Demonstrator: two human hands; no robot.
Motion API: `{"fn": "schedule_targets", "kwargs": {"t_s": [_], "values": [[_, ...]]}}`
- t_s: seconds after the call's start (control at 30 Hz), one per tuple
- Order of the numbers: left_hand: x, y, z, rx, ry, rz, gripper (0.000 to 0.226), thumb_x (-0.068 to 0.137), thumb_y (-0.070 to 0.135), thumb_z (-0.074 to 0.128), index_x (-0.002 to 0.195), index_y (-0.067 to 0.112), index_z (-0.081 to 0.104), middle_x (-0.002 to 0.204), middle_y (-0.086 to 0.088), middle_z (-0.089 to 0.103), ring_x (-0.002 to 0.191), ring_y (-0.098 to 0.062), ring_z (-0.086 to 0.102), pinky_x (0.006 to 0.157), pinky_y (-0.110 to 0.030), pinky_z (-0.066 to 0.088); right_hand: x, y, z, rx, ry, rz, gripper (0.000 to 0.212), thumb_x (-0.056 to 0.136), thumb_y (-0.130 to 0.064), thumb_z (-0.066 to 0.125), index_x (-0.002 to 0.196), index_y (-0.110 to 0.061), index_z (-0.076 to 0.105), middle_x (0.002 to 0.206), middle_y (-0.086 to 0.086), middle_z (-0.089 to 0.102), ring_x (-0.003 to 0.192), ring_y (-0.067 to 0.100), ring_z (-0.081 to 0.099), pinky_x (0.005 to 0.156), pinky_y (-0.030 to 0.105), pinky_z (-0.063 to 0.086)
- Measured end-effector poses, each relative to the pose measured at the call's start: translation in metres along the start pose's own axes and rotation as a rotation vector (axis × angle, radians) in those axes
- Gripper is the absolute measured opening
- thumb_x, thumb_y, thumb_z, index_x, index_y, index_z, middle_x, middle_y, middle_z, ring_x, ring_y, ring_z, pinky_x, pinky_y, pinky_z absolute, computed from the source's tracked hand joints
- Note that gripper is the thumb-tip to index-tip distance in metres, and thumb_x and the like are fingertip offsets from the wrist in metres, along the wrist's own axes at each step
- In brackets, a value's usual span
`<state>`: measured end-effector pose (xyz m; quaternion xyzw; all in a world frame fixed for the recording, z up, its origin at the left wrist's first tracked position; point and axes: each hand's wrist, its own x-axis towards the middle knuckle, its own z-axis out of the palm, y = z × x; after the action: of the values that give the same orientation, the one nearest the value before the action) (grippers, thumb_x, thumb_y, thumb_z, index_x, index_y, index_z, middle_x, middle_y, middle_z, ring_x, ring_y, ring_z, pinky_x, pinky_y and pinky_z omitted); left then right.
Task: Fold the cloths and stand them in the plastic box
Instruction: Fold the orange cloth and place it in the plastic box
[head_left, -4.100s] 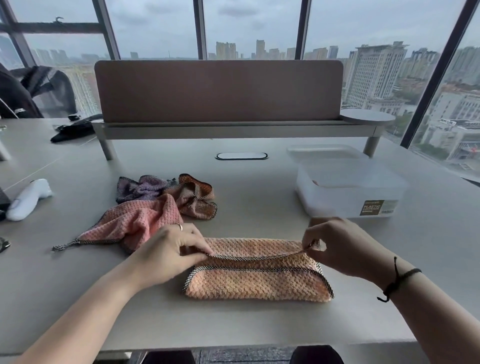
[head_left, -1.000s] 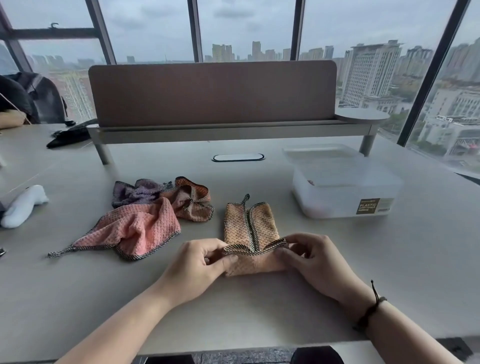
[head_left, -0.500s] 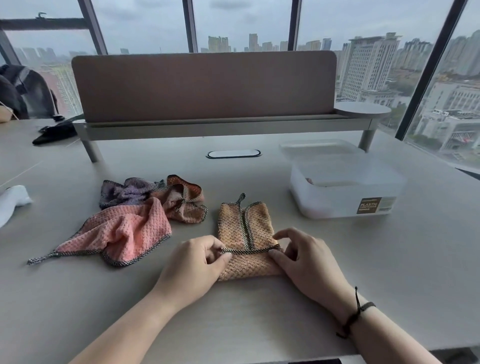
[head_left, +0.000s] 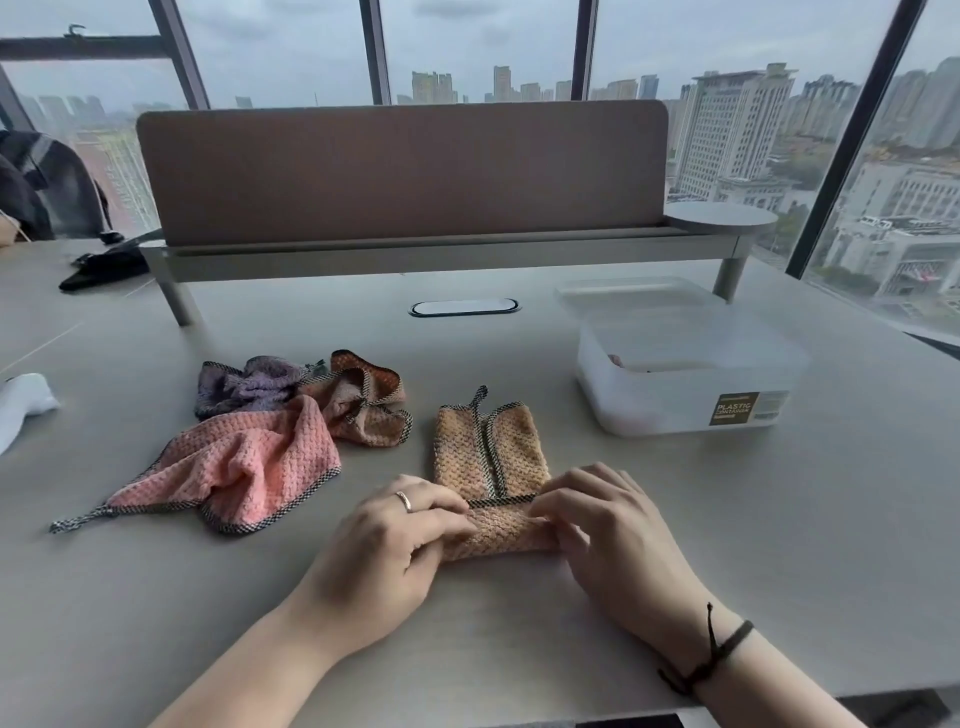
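Both forearms reach in from the near edge of the orange cloth, converging on it. The left hand, a ring on one finger, curls its fingers over the cloth's near left end. The right hand, a dark cord round its wrist, pinches the near right end.

The orange cloth, waffle-textured with dark checked trim, lies folded into a narrow strip, its near end rolled over. Left of it sit 3 crumpled cloths: pink, purple, rust-brown. Right of it stands the translucent plastic box, open, labelled.
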<state>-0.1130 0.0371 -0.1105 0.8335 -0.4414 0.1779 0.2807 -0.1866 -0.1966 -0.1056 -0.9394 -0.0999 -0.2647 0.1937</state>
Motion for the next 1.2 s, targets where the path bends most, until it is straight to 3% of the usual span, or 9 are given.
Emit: {"fn": "schedule_targets", "kwargs": {"t_s": [0.1, 0.2, 0.33, 0.47, 0.63, 0.83, 0.93, 1.03, 1.2], "values": [[0.000, 0.001, -0.001, 0.037, -0.056, -0.052, 0.024, 0.087, 0.029, 0.056, 0.100, 0.032, 0.076, 0.109, 0.023, 0.069, 0.108, -0.003, 0.058, 0.090, -0.037, 0.050, -0.001, -0.002, 0.000, 0.019, -0.070, 0.002, 0.022, 0.082, -0.028, 0.053, 0.093, -0.033, 0.072, 0.094, -0.020, 0.068, 0.092, 0.011, 0.062, 0.079, 0.032, 0.050], [0.000, 0.007, -0.005, 0.067, -0.096, -0.103, 0.027, 0.086, 0.043, 0.054, 0.104, 0.035, 0.072, 0.111, 0.025, 0.065, 0.113, 0.002, 0.052, 0.095, -0.035, 0.044, -0.001, -0.003, -0.001, 0.019, -0.129, 0.027, 0.020, 0.085, -0.045, 0.057, 0.097, -0.035, 0.069, 0.098, -0.020, 0.065, 0.092, 0.009, 0.061, 0.082, 0.033, 0.050], [-0.002, 0.009, -0.004, 0.133, -0.124, -0.097, 0.039, 0.080, 0.063, 0.059, 0.110, 0.039, 0.067, 0.114, 0.024, 0.061, 0.116, -0.001, 0.052, 0.096, -0.031, 0.042, 0.000, -0.001, -0.001, -0.009, -0.202, 0.034, 0.042, 0.076, -0.068, 0.060, 0.103, -0.038, 0.065, 0.102, -0.021, 0.061, 0.097, 0.006, 0.057, 0.086, 0.030, 0.048], [-0.001, 0.005, -0.002, 0.106, -0.094, -0.126, 0.040, 0.079, 0.060, 0.062, 0.111, 0.037, 0.067, 0.114, 0.023, 0.062, 0.114, 0.000, 0.053, 0.098, -0.026, 0.042, 0.001, -0.001, 0.001, 0.003, -0.142, 0.025, 0.024, 0.085, -0.052, 0.057, 0.097, -0.034, 0.066, 0.098, -0.018, 0.062, 0.093, 0.009, 0.060, 0.080, 0.033, 0.050], [0.000, 0.003, -0.002, 0.034, -0.059, -0.172, 0.033, 0.079, 0.042, 0.060, 0.108, 0.030, 0.070, 0.109, 0.019, 0.068, 0.108, -0.002, 0.060, 0.096, -0.028, 0.046, 0.002, -0.004, -0.001, -0.042, -0.126, 0.018, 0.022, 0.095, -0.049, 0.047, 0.095, -0.032, 0.061, 0.097, -0.018, 0.061, 0.090, 0.009, 0.060, 0.078, 0.032, 0.047], [0.000, 0.002, -0.005, -0.105, 0.050, -0.246, 0.016, 0.084, 0.023, 0.073, 0.099, 0.027, 0.073, 0.092, 0.027, 0.065, 0.089, 0.006, 0.062, 0.080, -0.010, 0.045, -0.002, -0.004, -0.003, -0.052, -0.154, 0.077, 0.033, 0.077, -0.058, 0.062, 0.103, -0.037, 0.060, 0.100, -0.020, 0.063, 0.095, 0.006, 0.057, 0.082, 0.030, 0.046], [0.000, 0.002, -0.007, -0.150, 0.068, -0.275, 0.014, 0.085, 0.032, 0.068, 0.098, 0.027, 0.072, 0.086, 0.022, 0.069, 0.083, 0.004, 0.062, 0.074, -0.011, 0.045, -0.002, 0.000, -0.002, -0.049, -0.114, 0.103, 0.021, 0.083, -0.046, 0.062, 0.102, -0.036, 0.062, 0.092, -0.020, 0.064, 0.090, 0.009, 0.059, 0.077, 0.032, 0.047], [0.002, 0.000, -0.007, -0.151, 0.059, -0.276, 0.018, 0.087, 0.042, 0.062, 0.097, 0.029, 0.070, 0.081, 0.020, 0.066, 0.079, 0.002, 0.059, 0.069, -0.012, 0.043, 0.000, 0.000, -0.001, -0.018, -0.088, 0.110, 0.023, 0.087, -0.052, 0.054, 0.097, -0.035, 0.065, 0.086, -0.021, 0.064, 0.086, 0.007, 0.058, 0.075, 0.030, 0.047], [0.003, -0.003, -0.004, -0.186, 0.074, -0.313, 0.028, 0.089, 0.055, 0.054, 0.096, 0.031, 0.067, 0.074, 0.014, 0.065, 0.074, -0.004, 0.061, 0.066, -0.020, 0.047, 0.004, 0.000, -0.004, 0.160, -0.001, 0.224, 0.017, 0.082, -0.045, 0.066, 0.093, -0.033, 0.068, 0.073, -0.021, 0.061, 0.075, 0.002, 0.059, 0.070, 0.015, 0.043]]}}
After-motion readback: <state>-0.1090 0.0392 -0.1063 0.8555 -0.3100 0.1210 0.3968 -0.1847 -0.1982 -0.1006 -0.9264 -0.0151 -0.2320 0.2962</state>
